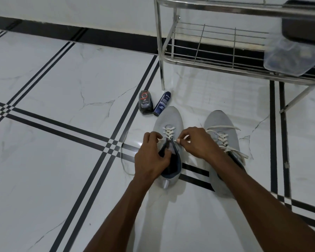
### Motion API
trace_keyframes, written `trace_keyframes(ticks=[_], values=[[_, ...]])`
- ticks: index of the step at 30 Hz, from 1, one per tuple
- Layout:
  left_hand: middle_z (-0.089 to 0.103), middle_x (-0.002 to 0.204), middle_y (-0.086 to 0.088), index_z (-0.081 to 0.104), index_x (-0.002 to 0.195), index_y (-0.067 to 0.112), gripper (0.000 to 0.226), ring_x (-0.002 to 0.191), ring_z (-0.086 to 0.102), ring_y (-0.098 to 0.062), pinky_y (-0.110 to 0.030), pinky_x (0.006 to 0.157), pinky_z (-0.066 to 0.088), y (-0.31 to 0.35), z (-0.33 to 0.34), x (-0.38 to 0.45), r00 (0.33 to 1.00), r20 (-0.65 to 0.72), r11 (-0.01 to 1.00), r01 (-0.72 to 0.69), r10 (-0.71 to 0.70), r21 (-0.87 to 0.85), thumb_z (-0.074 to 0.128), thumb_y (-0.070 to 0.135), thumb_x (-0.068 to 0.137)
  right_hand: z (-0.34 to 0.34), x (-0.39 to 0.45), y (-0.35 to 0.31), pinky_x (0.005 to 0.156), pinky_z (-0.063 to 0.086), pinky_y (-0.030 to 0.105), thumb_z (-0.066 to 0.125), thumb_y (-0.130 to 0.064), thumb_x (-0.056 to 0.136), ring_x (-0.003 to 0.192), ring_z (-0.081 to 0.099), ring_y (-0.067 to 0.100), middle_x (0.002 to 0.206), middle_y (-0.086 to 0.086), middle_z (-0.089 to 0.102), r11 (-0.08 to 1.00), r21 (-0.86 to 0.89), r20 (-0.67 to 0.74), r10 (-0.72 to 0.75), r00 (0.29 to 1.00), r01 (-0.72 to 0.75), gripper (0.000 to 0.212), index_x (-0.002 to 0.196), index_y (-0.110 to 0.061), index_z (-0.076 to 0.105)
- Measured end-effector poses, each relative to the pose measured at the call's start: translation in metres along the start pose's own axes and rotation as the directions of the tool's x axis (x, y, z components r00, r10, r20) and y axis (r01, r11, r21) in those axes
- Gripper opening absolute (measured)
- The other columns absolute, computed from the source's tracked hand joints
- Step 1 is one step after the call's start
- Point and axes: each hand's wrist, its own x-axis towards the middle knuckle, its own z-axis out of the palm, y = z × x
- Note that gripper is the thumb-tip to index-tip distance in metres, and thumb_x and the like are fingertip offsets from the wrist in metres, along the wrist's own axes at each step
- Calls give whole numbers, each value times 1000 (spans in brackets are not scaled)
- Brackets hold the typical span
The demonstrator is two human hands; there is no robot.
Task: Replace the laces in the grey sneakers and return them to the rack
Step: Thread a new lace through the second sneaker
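Two grey sneakers stand side by side on the tiled floor, toes pointing away from me. The left sneaker (169, 120) has a cream lace (168, 132) threaded through its front eyelets only. My left hand (151, 157) grips that shoe's left collar and the lace there. My right hand (196, 142) pinches the other lace end at the right eyelet row. A loose length of lace (123, 159) trails onto the floor to the left. The right sneaker (222, 135) is laced along its whole front, its cream ends lying loose.
A steel shoe rack (216, 64) stands at the back right, with a clear plastic box (287, 59) and a dark item on its shelves. A black polish bottle (145, 102) and a blue spray can (162, 103) lie just beyond the left sneaker.
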Motion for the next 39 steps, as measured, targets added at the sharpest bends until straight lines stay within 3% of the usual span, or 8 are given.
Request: trace_keyframes(ticks=[13, 20, 25, 28, 30, 33, 36, 39], values=[[62, 114, 18, 65, 115, 32, 34, 96, 61, -4, -33, 80, 53, 7, -11, 19, 996, -77, 994, 28, -36, -106, 65, 54, 89, -42, -5, -16, 56, 48, 22, 60, -34, 100, 60, 67, 10, 78, -3, 76, 983, 171, 233, 32, 972, -73, 18, 98, -18, 68], [75, 111, 8, 72, 117, 19, 25, 67, 61, 3, -12, 59, 46, 51, -25, 60, 902, 359, 873, -39, 240, -486, 72, 32, 96, -103, -14, -26, 52, 38, 22, 66, -32, 97, 66, 59, 7, 84, 1, 76, 879, 449, 201, 75, 977, -160, 17, 103, -16, 65], [73, 112, 6, 70, 122, 23, 28, 96, 69, -8, -41, 79, 60, 18, -13, 74, 997, -12, 905, 61, -73, -422, 72, 30, 95, -106, -14, -16, 52, 39, 24, 67, -29, 97, 65, 59, 7, 83, 0, 76, 872, 456, 161, 115, 980, -177, 19, 101, -10, 66], [55, 142, 9, 49, 147, 34, 63, 93, 63, -12, -26, 68, 57, 25, -17, 73, 961, 262, 841, 66, 92, -536, 77, 36, 90, -99, -11, -21, 53, 39, 21, 66, -28, 97, 63, 59, 5, 87, 3, 77, 869, 466, 160, 101, 982, -165, 21, 104, -9, 66], [66, 128, 7, 64, 133, 25, 42, 73, 62, -12, -25, 56, 52, 38, -20, 76, 906, 353, 824, 10, 233, -567, 75, 30, 93, -95, -8, -26, 52, 38, 20, 66, -29, 97, 64, 59, 6, 89, 4, 77, 872, 461, 167, 94, 982, -162, 23, 106, -8, 65], [78, 91, 1, 77, 100, 15, 13, 62, 63, -15, -31, 52, 49, 32, -22, 88, 983, 172, 866, 27, 69, -499, 68, 23, 98, -94, -5, -26, 51, 38, 19, 66, -28, 97, 65, 60, 6, 88, 3, 77, 877, 449, 160, 111, 981, -172, 21, 104, -8, 65], [76, 103, 7, 76, 110, 21, 20, 71, 65, -9, -49, 72, 61, 4, -27, 96, 985, -108, 923, 81, -131, -375, 74, 30, 92, -96, -5, -21, 52, 38, 21, 66, -25, 97, 65, 60, 7, 86, 3, 78, 869, 463, 156, 116, 981, -176, 20, 104, -6, 65], [64, 129, 5, 58, 139, 23, 58, 80, 69, -5, -34, 63, 60, 16, -29, 91, 976, 199, 868, 22, 89, -497, 82, 27, 87, -92, -3, -20, 50, 37, 21, 66, -26, 97, 65, 61, 7, 86, 3, 78, 864, 470, 158, 118, 980, -180, 21, 105, -6, 65]])
